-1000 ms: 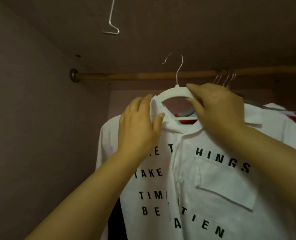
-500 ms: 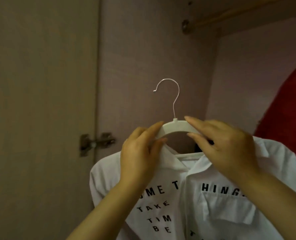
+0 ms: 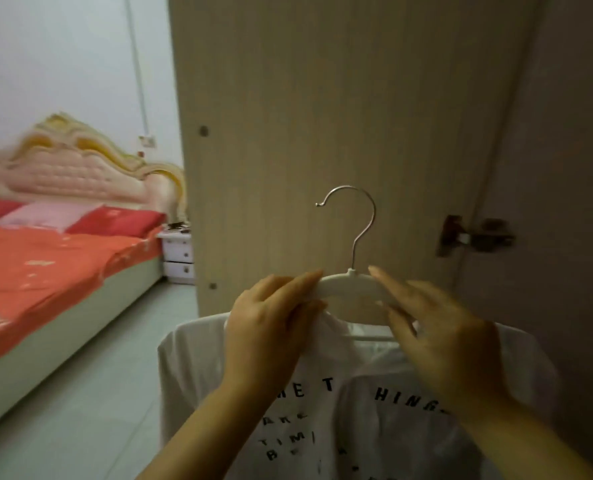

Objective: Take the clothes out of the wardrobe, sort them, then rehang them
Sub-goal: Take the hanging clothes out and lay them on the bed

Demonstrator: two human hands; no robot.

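Shirt (image 3: 198, 368): white, black block lettering. It hangs on a hanger (image 3: 351, 283), held up in front of you at lower centre, off the rail and clear of the floor. The printed front faces you and the letters read upright. The body drops straight down past the bottom edge.

Hanger: white, long axis left to right across your view, roughly level. The wire hook (image 3: 363, 233) stands up from the middle and its open tip curls to your left.

Left hand (image 3: 270, 327): your forefinger lies on top and your thumb underneath, pinching the hanger's left end with the collar cloth bunched below.

Right hand (image 3: 440, 337): your forefinger lies along the top of the right end with the thumb under it, clamped on the hanger. The other fingers are spread loosely in front of the crossbar.

Door (image 3: 322, 116): pale wood grain, directly behind the hook, with a metal hinge (image 3: 475, 235) on its right edge.

Floor (image 3: 80, 393): pale grey tiles, lower left.

Bed (image 3: 45, 265): along the left, with an orange-red cover, red and pink pillows and a padded pink headboard (image 3: 80, 171) trimmed in gold.

Nightstand (image 3: 179, 252): white, with drawers, between the bed and the door.

Wall (image 3: 63, 57): plain and light.
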